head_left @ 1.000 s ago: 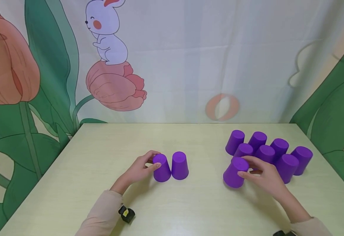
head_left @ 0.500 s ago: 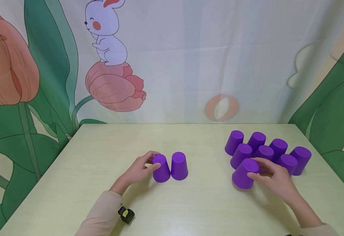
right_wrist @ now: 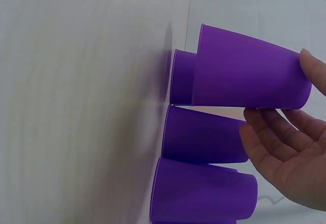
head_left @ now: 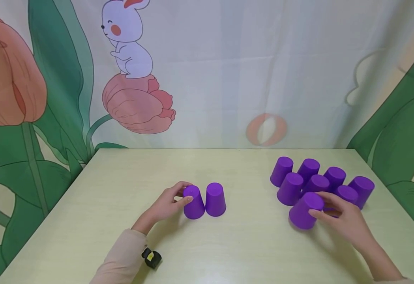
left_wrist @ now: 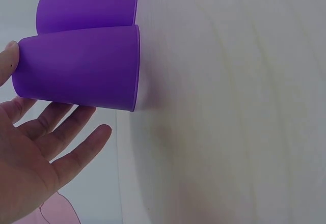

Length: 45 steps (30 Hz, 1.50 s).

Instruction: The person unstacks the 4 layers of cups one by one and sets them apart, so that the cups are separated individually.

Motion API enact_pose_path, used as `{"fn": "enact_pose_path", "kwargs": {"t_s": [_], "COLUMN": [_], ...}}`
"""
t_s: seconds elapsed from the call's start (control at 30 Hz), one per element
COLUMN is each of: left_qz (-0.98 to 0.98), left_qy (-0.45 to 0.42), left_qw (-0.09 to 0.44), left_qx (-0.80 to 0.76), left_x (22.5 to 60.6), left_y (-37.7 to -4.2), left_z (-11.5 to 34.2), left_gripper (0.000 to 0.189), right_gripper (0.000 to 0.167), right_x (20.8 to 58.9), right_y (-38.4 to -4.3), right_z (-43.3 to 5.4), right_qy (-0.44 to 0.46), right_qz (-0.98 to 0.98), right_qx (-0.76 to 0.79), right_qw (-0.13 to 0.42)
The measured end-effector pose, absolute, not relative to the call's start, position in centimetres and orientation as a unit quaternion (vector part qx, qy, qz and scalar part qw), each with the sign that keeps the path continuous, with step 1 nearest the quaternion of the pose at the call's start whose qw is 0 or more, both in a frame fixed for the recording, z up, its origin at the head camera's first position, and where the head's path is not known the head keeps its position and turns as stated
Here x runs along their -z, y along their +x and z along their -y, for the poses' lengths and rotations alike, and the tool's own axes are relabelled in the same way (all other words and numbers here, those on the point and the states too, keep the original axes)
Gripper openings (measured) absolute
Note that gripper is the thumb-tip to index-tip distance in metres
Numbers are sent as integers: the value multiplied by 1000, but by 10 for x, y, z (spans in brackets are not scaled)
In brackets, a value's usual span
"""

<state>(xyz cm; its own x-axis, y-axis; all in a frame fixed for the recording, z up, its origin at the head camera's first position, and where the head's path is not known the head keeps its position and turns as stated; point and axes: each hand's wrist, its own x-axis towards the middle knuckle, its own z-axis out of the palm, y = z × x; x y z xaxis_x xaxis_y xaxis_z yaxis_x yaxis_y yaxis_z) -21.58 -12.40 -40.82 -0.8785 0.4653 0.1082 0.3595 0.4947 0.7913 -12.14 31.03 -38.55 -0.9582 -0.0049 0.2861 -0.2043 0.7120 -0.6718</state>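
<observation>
Near the middle of the table, two purple cups stand upside down side by side. My left hand (head_left: 165,204) pinches the left cup (head_left: 194,207) near its top, thumb in front and fingers behind; its rim is at the tabletop. The other cup (head_left: 215,200) is right against it. On the right, my right hand (head_left: 350,223) grips another upside-down purple cup (head_left: 304,215) between thumb and fingers. In the right wrist view this held cup (right_wrist: 249,68) sits a little higher off the table than the cups behind it.
Behind the right hand, several upside-down purple cups (head_left: 290,189) stand grouped close together, some partly hidden by the hand and the held cup. A black wrist camera (head_left: 152,258) shows at the left sleeve. A printed curtain (head_left: 210,79) hangs beyond the table's (head_left: 228,252) far edge.
My right hand has moved to the right with its cup, toward the front of the grouped cups. The left hand and the two cups by it have stayed in place.
</observation>
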Motion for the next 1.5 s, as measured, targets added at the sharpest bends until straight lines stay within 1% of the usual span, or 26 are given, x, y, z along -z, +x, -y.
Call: {"fn": "enact_pose_path", "kwargs": {"t_s": [0.23, 0.67, 0.97, 1.27, 1.5], "left_qz": [-862, -858, -858, -860, -860], "left_qy": [237, 249, 249, 245, 247], "left_qw": [62, 56, 58, 59, 55], "left_qx": [-444, -447, -446, -444, -444], "left_x": [408, 411, 411, 410, 409], "left_y": [-216, -219, -218, -218, -217], "left_z": [125, 126, 126, 125, 125], "left_gripper": [35, 34, 35, 34, 34], "right_gripper": [47, 56, 58, 60, 56], "right_x": [388, 386, 387, 387, 388], "right_y": [-116, -110, -103, -97, -91], "right_z": [-317, -337, -351, -367, -377], "right_qy": [53, 1, -12, -36, -49], "right_qz": [913, 922, 914, 915, 913], "right_qx": [-380, -370, -384, -381, -383], "right_qw": [140, 113, 128, 126, 134]}}
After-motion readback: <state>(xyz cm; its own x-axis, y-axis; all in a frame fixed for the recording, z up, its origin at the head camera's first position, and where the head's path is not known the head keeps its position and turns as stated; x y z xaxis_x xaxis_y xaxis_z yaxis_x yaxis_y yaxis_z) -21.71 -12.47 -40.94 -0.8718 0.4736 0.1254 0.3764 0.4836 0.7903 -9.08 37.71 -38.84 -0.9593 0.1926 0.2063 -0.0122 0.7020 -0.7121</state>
